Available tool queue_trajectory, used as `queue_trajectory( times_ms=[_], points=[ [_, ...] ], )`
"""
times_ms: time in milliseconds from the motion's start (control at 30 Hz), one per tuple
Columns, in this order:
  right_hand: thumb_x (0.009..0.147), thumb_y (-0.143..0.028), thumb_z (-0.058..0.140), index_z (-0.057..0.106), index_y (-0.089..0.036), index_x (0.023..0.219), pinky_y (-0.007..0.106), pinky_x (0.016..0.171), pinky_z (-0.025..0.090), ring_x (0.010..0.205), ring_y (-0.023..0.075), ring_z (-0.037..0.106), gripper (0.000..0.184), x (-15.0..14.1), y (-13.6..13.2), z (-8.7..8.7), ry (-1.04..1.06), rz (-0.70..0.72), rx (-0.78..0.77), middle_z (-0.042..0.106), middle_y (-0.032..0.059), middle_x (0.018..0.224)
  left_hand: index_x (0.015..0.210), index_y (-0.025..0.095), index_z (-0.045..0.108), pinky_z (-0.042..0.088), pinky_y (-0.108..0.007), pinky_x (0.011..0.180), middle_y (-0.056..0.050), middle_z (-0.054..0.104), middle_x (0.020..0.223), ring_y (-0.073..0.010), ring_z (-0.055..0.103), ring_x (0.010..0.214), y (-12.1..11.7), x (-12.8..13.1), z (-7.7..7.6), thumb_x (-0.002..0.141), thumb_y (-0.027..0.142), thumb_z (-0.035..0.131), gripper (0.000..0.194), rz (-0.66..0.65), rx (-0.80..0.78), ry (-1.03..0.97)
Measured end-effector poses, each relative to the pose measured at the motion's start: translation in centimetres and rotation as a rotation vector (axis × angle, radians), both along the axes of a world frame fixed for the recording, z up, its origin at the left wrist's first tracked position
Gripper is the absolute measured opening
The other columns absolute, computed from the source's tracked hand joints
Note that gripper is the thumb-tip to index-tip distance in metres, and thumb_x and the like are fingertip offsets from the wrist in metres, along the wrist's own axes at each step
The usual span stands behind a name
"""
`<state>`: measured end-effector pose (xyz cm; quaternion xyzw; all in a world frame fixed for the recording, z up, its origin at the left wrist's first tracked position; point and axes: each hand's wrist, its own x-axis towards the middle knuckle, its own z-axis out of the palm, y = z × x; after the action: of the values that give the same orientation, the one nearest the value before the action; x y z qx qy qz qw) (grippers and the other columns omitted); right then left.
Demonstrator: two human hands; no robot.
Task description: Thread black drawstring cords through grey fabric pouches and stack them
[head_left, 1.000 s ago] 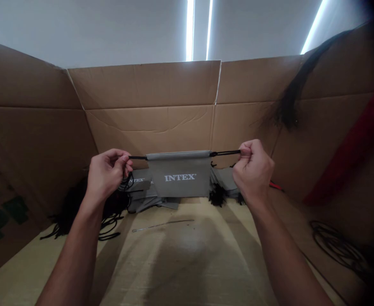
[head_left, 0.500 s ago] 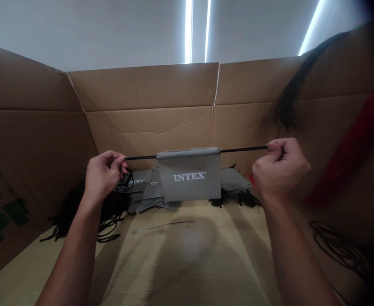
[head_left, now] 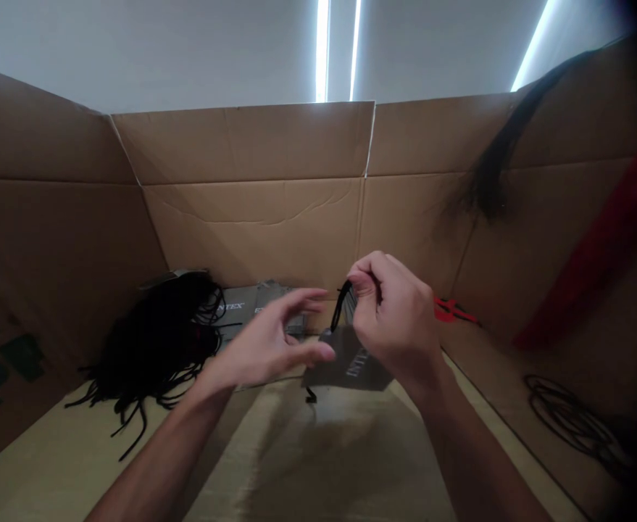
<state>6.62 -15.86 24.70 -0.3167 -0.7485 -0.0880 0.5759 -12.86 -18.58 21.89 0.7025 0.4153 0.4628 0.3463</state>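
Observation:
My right hand is shut on a black drawstring cord, gathered in its fingers. From that cord hangs a grey fabric drawstring pouch with white INTEX lettering, tilted and dark in shadow. A short cord end dangles below it. My left hand is open, holding nothing, its fingertips close to the pouch and cord. Behind it lie several stacked grey pouches, partly hidden by that hand. A heap of loose black cords lies to its left.
Tall cardboard walls surround a tan cardboard base. A red-handled tool lies at the right. A coil of black cord rests at lower right. A black cord bunch and a red strap hang on the right wall.
The pouch's cord no longer stretches taut between my hands. My hands have come together, my left hand has let go, and the pouch now hangs tilted from my right hand.

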Motion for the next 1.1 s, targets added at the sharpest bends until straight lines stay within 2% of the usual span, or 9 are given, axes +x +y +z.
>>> queue_trajectory(
  times_ms=[67,133,200,400,567,700,800,933,1100],
  points=[
    [0.106,-0.025,0.048,0.048,-0.025,0.08,0.032,0.066,0.04,0.07,0.0186,0.057,0.026,-0.2,-0.3,-0.1,0.014,0.0,0.012,0.062,0.0021,0.076,0.124,0.023,0.071,0.063,-0.03,0.072,-0.013,0.075,0.119,-0.0241,0.074,0.101,-0.8,2.5,-0.7,0.076,0.029,0.09,0.052,-0.213,-0.1,-0.145],
    [0.105,-0.024,0.048,0.049,-0.024,0.08,0.032,0.065,0.039,0.067,0.0179,0.055,0.026,-0.1,-0.6,-0.1,0.034,-0.015,0.004,0.062,0.0017,0.075,0.102,0.017,0.073,0.062,-0.029,0.074,-0.008,0.075,0.092,-0.0179,0.073,0.08,-1.4,4.0,-1.3,0.082,0.034,0.087,0.03,-0.253,-0.18,-0.187],
    [0.105,-0.025,0.049,0.051,-0.024,0.081,0.032,0.063,0.038,0.064,0.0174,0.055,0.025,0.2,-0.7,0.1,0.05,-0.038,-0.016,0.063,0.0015,0.074,0.093,0.015,0.071,0.06,-0.027,0.072,-0.005,0.073,0.081,-0.0153,0.071,0.072,-1.6,4.5,-1.8,0.083,0.037,0.087,0.028,-0.225,-0.189,-0.165],
    [0.106,-0.029,0.05,0.054,-0.023,0.081,0.031,0.06,0.038,0.065,0.0178,0.059,0.026,0.8,-0.7,0.4,0.052,-0.042,-0.05,0.067,0.0027,0.074,0.09,0.015,0.068,0.06,-0.026,0.061,-0.005,0.072,0.08,-0.015,0.071,0.065,-1.8,4.4,-2.3,0.086,0.044,0.085,0.034,-0.163,-0.18,-0.178],
    [0.105,-0.031,0.054,0.058,-0.022,0.08,0.029,0.062,0.04,0.07,0.0182,0.064,0.027,0.5,-0.3,0.4,0.037,0.069,-0.154,0.07,0.0026,0.075,0.105,0.016,0.065,0.064,-0.027,0.062,-0.001,0.068,0.074,-0.0136,0.07,0.061,-1.8,4.5,-2.1,0.087,0.046,0.084,0.04,-0.183,-0.15,-0.351],
    [0.108,-0.046,0.051,0.071,-0.021,0.091,0.03,0.061,0.04,0.061,0.0161,0.061,0.037,1.4,-0.4,0.6,0.058,0.134,-0.264,0.068,0.0012,0.069,0.088,0.016,0.066,0.065,-0.027,0.06,0.003,0.06,0.064,-0.0113,0.062,0.056,-1.9,4.4,-1.3,0.084,0.051,0.086,0.04,-0.141,-0.098,-0.351],
    [0.106,-0.056,0.051,0.078,-0.021,0.086,0.03,0.058,0.037,0.06,0.0166,0.058,0.049,2.4,-0.7,1.0,-0.102,0.195,-0.38,0.069,0.0028,0.068,0.087,0.016,0.071,0.064,-0.026,0.056,0.0,0.063,0.068,-0.0132,0.064,0.058,-2.1,4.0,-0.5,0.082,0.054,0.086,0.041,-0.08,-0.049,-0.327],
    [0.094,-0.047,0.074,0.082,-0.024,0.081,0.028,0.058,0.038,0.065,0.0149,0.055,0.027,2.6,-1.2,1.5,-0.301,0.401,-0.539,0.067,-0.0007,0.07,0.09,0.015,0.08,0.061,-0.022,0.06,-0.007,0.074,0.089,-0.0131,0.066,0.067,-2.4,3.3,0.2,0.091,0.045,0.08,0.029,-0.078,0.063,-0.219],
    [0.091,-0.032,0.075,0.083,-0.021,0.088,0.029,0.066,0.049,0.075,0.0175,0.067,0.013,1.6,-1.2,1.4,-0.075,0.565,-0.656,0.077,0.0032,0.084,0.102,0.018,0.083,0.056,-0.02,0.056,-0.005,0.074,0.082,-0.0123,0.064,0.063,-2.5,2.9,-0.1,0.094,0.033,0.076,0.019,-0.004,0.111,-0.133]
  ],
)
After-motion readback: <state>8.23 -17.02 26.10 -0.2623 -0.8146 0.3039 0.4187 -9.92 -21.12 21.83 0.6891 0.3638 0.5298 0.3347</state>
